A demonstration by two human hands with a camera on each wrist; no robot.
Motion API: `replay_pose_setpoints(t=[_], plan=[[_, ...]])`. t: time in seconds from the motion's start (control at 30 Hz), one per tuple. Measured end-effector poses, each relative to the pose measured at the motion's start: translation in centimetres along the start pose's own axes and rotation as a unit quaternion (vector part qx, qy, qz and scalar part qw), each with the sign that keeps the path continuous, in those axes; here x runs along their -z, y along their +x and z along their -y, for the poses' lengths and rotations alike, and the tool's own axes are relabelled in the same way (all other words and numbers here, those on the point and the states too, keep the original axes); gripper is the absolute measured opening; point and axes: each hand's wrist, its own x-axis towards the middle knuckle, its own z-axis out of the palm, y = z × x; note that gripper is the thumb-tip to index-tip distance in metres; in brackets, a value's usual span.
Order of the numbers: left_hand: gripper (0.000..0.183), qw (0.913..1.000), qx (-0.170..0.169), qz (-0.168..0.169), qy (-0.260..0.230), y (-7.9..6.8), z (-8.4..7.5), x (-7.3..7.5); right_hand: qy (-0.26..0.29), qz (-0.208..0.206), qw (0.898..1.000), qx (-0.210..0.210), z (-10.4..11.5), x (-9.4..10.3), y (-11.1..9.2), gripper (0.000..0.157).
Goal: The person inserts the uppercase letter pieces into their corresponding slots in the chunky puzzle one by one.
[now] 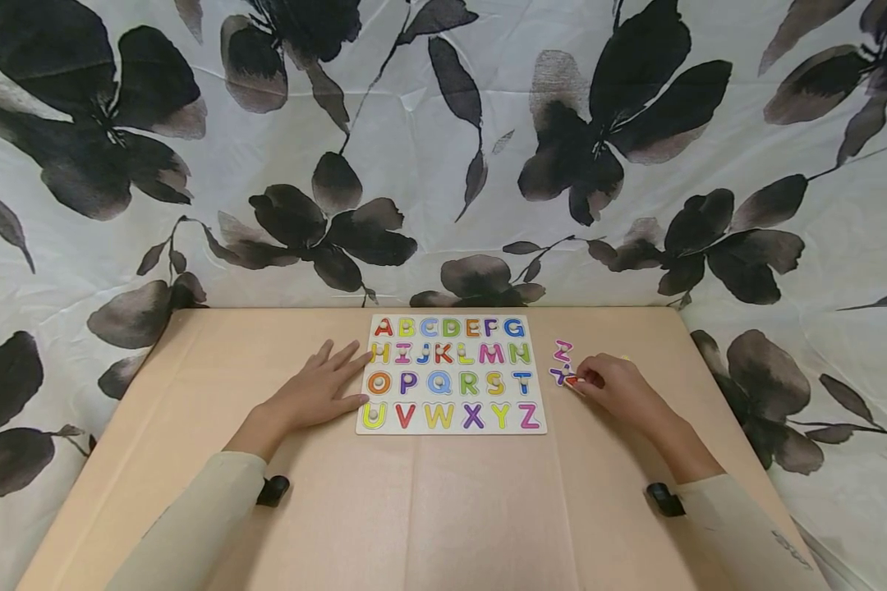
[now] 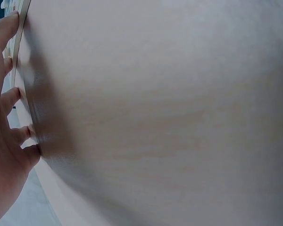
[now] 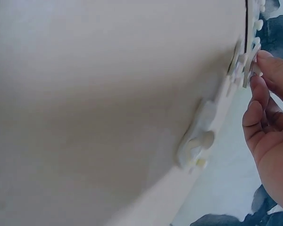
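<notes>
A white alphabet puzzle board [image 1: 452,396] with rows of coloured letters lies on the table. My left hand [image 1: 316,389] rests at its left edge with fingers spread; the thumb touches near the U and a fingertip near the H. In the left wrist view, the left hand [image 2: 7,127] lies along the board's edge. My right hand [image 1: 624,392] pinches a small red letter piece [image 1: 572,380] right of the board. In the right wrist view, the right hand [image 3: 273,113] holds that knobbed piece [image 3: 249,70] between thumb and finger; its letter is unclear.
A pink letter piece [image 1: 562,350] and a purple letter piece [image 1: 559,376] lie between board and right hand. In the right wrist view, more knobbed pieces [image 3: 195,139] lie on the table [image 1: 473,509]. Behind the table hangs a flower-patterned cloth [image 1: 429,148].
</notes>
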Motion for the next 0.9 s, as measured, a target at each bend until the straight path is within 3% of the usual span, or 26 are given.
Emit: replay_pose_setpoints(t=[0.37,0.6,0.9], plan=[[0.08,1.0,0.002,0.0,-0.004,0.0,-0.2,0.1,0.025,-0.015,0.998,0.062,4.6,-1.0,2.1,0.011],[0.08,1.0,0.002,-0.002,0.0,-0.2,-0.1,-0.1,0.054,0.001,0.995,0.089,8.5,-2.7,3.3,0.007],[0.08,1.0,-0.003,-0.003,-0.001,-0.3,0.0,-0.1,0.047,0.036,0.991,0.119,13.3,-4.9,4.3,0.006]])
